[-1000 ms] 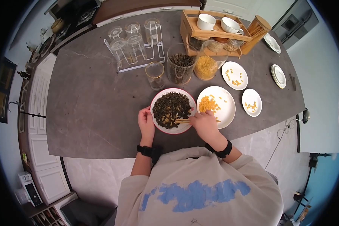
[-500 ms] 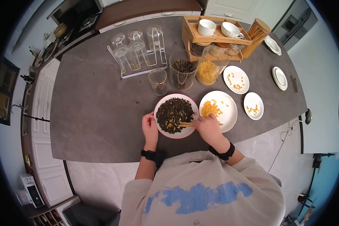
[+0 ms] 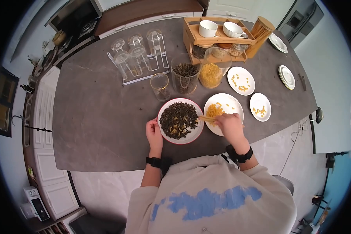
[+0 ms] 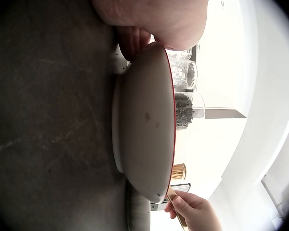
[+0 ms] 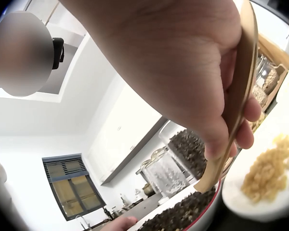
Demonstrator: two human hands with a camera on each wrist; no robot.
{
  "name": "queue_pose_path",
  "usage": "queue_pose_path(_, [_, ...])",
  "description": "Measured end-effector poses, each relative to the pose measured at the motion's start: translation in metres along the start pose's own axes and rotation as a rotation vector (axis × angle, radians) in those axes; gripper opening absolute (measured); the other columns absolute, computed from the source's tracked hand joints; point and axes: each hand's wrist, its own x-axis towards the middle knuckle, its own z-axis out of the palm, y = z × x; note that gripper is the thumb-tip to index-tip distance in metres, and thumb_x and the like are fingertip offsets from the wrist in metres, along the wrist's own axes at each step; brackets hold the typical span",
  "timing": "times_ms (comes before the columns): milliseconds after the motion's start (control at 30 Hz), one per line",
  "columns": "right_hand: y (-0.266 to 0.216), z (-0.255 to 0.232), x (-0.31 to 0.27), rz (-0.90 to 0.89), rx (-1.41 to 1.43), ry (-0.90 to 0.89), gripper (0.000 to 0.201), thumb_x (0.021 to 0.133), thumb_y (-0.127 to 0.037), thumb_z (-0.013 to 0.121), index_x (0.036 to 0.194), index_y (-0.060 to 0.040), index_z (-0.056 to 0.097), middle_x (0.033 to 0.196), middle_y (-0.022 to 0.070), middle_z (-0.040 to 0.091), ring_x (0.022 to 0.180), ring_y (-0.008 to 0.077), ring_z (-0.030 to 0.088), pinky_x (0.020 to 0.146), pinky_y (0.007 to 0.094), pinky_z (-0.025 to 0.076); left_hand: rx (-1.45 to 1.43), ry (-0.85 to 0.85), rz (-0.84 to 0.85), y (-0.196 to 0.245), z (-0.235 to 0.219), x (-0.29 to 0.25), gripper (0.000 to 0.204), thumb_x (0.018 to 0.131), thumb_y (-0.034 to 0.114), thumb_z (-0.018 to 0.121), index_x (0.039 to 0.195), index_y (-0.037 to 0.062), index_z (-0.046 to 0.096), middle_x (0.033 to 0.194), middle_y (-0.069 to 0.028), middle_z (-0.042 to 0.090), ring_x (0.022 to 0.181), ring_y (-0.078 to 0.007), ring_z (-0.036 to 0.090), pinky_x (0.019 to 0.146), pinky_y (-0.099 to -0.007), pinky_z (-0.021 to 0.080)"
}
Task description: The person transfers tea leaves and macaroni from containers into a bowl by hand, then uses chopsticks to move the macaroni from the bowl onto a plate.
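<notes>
A person in a beige T-shirt [image 3: 206, 195] with a blue patch works at a gray table [image 3: 101, 117], the right hand [image 3: 231, 126] pinching a pair of wooden tongs [image 3: 208, 119] between thumb and curled fingers. The tongs' tips point toward 9 o'clock, by the 3 o'clock side of a red-rimmed white bowl [image 3: 196, 133]; whether they touch it cannot be told. The left hand [image 3: 154, 134], its fingers curled against the bowl's edge, grips it at 8 o'clock. Dark dried pieces [image 3: 177, 117] mixed with yellow bits fill much of the bowl.

Clock positions are taken from the bowl as seen from above. Just beside it at 3 o'clock is a white plate [image 3: 236, 107] holding a pile of yellow dried pieces [image 3: 214, 110], with the right hand over its near side. Farther out, a small plate [image 3: 260, 102] lies near 3 o'clock and another plate [image 3: 241, 74] at 2, both with scattered yellow pieces. A glass jar of dark pieces [image 3: 185, 80] stands at 12 o'clock, a jar of yellow pieces [image 3: 211, 76] at 1, and a gold-rimmed glass [image 3: 160, 87] at 11, with a rack of glass mugs [image 3: 136, 58] beyond it. A wooden shelf [image 3: 222, 39] bearing two white cups stands farther off at 1 o'clock.
</notes>
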Motion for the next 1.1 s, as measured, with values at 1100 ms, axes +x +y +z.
queue_pose_path(1100, [-0.048, 0.046, 0.012, -0.283, 0.04, -0.061, 0.016, 0.076, -0.022, 0.066, 0.089, -0.0136, 0.066, 0.083, 0.0029, 0.062, 0.082, 0.0197, 0.062, 0.077, 0.0344, 0.041, -0.022, -0.01, 0.008, -0.003, -0.001, 0.002, 0.006, 0.096, 0.003, 0.043, 0.097, 0.0034, 0.049, 0.11, -0.0105, 0.061, 0.092, -0.0108, 0.055, 0.084, -0.0254, 0.046])
